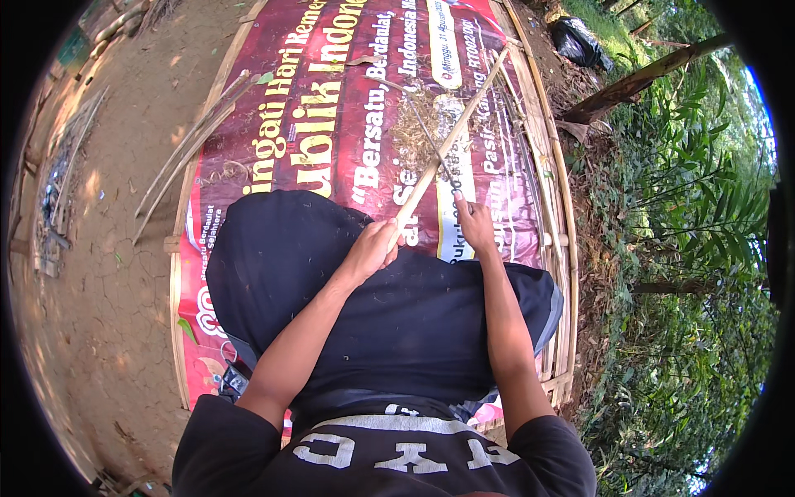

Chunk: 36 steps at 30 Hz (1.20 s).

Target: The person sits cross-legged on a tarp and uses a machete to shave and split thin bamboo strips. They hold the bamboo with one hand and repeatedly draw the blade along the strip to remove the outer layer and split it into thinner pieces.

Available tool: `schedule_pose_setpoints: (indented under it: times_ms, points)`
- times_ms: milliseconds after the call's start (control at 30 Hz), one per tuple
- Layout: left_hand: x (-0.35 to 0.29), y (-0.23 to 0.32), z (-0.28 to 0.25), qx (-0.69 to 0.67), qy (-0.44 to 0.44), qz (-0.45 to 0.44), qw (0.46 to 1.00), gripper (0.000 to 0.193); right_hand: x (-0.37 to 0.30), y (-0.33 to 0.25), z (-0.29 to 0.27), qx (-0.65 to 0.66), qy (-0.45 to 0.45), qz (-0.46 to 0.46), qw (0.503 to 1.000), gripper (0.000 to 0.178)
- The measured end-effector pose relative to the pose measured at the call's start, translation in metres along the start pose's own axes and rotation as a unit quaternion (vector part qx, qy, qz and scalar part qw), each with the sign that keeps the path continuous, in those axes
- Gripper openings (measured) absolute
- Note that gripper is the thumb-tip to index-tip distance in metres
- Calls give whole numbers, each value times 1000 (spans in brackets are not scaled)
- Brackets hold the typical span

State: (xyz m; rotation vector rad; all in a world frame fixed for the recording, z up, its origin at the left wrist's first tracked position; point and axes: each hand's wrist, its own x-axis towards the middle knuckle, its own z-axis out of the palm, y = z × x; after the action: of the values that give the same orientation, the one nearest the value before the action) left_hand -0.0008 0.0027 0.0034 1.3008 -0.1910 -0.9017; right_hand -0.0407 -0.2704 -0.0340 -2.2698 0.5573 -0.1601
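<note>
My left hand (377,251) is closed round the near end of a long pale bamboo strip (455,132), which slants away to the far right. To its right, my right hand (475,225) is closed on a thin, dark, knife-like tool (430,135). The tool crosses the strip and points to the far left; its handle is mostly hidden in my fingers. Beyond the hands, a heap of curly shavings (414,124) lies on a red printed banner (290,108). A dark cloth (397,323) covers my lap beneath both forearms.
The banner covers a bamboo platform with a slatted right edge (563,273). Several split strips (195,141) lie across its left side. Bare earth (116,306) stretches to the left. At the right are a black plastic bag (577,41), a leaning log (642,80) and green plants (687,331).
</note>
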Motion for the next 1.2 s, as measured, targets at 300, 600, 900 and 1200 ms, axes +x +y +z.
schedule_pose_setpoints:
  times_ms: [300, 600, 900, 1200]
  points:
    - [-5, 5, -3, 114, -43, -14, 993, 43, 4, -17, 29, 103, 67, 59, 991, 68]
    - [-6, 7, 12, 210, -274, -97, 933, 42, -4, -28, 14, 593, 15, 202, 779, 26]
    - [-1, 10, -4, 289, -392, -125, 864, 41, -9, -50, 11, 561, -29, 173, 809, 28]
    - [8, 12, 0, 214, -83, 23, 973, 30, -17, -57, 5, 512, -19, 87, 855, 19]
